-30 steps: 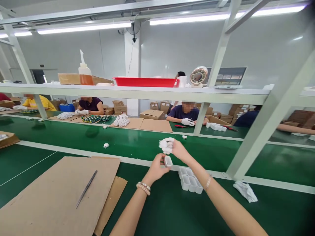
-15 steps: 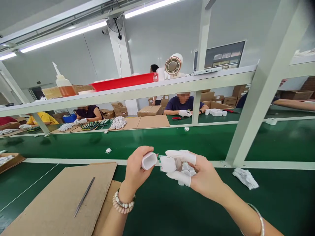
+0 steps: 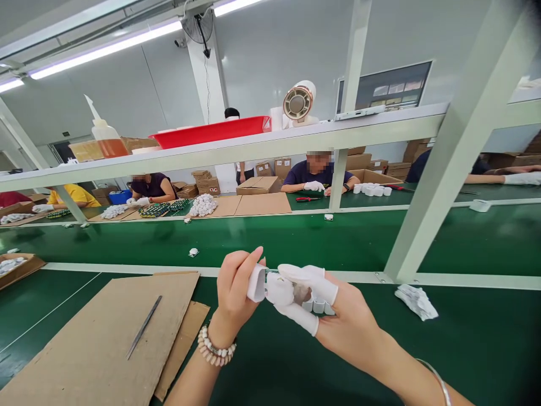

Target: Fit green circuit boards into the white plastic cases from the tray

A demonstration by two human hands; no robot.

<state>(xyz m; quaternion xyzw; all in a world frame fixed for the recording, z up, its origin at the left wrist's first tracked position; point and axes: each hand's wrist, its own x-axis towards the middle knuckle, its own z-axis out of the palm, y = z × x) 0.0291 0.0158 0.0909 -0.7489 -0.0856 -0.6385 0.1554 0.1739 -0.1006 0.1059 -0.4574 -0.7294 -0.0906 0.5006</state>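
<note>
My left hand [image 3: 232, 290] is closed around a small hollow white plastic housing [image 3: 256, 283], its open end turned to the right. White finger cots cover the fingers of my right hand [image 3: 344, 307], which pinches a small green-edged circuit board with a white block [image 3: 279, 290] on it. The board's left edge is at the mouth of the housing; whether it has entered cannot be made out. Behind my right fingers, partly hidden, stand several more white housings [image 3: 318, 307].
Metal tweezers [image 3: 144, 328] lie on a cardboard sheet [image 3: 95, 321] at left. A crumpled white cloth or glove [image 3: 416, 301] rests at right. Ahead runs a green belt [image 3: 253, 237] carrying small boards. An upright post [image 3: 439, 152] and shelf [image 3: 211, 153] frame the bench; co-workers sit beyond.
My hands have come together, bringing the board up to the housing's open end. The housing has turned so that its opening faces the board.
</note>
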